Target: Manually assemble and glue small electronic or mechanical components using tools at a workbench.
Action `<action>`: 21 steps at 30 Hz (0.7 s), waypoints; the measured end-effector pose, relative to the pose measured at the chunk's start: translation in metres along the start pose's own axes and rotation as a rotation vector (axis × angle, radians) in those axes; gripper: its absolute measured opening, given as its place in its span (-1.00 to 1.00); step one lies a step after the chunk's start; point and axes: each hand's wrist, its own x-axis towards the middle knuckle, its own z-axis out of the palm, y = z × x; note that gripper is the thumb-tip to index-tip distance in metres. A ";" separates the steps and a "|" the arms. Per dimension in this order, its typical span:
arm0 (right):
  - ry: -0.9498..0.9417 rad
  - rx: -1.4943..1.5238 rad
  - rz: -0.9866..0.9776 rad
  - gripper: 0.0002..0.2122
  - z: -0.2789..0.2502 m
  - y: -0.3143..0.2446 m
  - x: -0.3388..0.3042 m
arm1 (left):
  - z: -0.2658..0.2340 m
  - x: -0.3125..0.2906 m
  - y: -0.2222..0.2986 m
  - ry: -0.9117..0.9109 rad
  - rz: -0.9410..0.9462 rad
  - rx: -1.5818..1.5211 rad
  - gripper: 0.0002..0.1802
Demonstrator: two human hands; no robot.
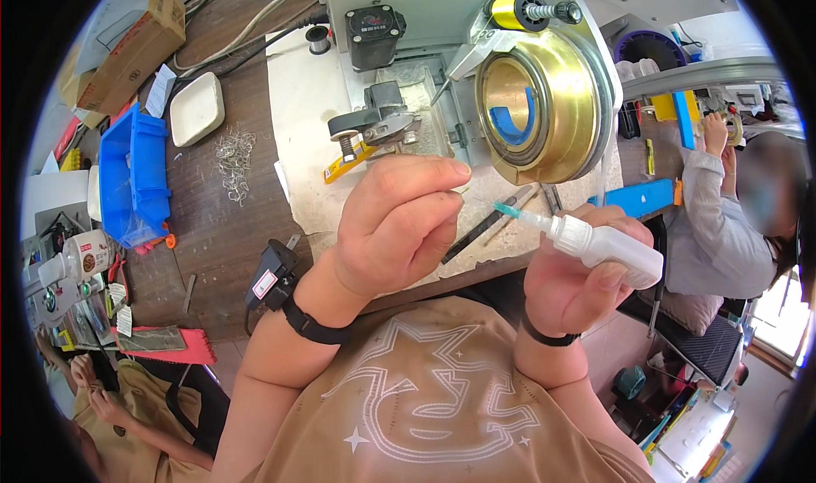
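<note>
My right hand [565, 287] grips a small white squeeze bottle [625, 255], tilted so that its teal needle tip [507, 211] points left toward my other hand. My left hand [399, 224] is closed in a pinch just left of the needle; whatever sits between thumb and forefinger is too small to make out. Beyond both hands stands a bench machine with a large brass-coloured ring [557, 109]. Under the needle, a dark slim tool [484, 228] lies on the pale worktop sheet [310, 134].
To the left are a blue bin [136, 177], a white dish [197, 109] and a pile of small wire pieces [235, 164]. A yellow-handled cutter [348, 164] lies by the machine. One co-worker [722, 219] sits at right, another [144, 398] at lower left.
</note>
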 end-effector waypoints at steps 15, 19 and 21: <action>-0.032 -0.017 -0.039 -0.56 0.002 0.000 0.000 | -0.002 0.002 0.001 -0.005 0.008 -0.014 -0.71; -0.011 -0.005 -0.039 -0.58 -0.001 0.003 -0.001 | -0.003 0.003 0.001 -0.010 0.013 -0.027 -0.70; 0.009 0.001 -0.038 -0.58 0.000 0.002 -0.001 | -0.003 0.003 0.001 -0.007 0.016 -0.036 -0.70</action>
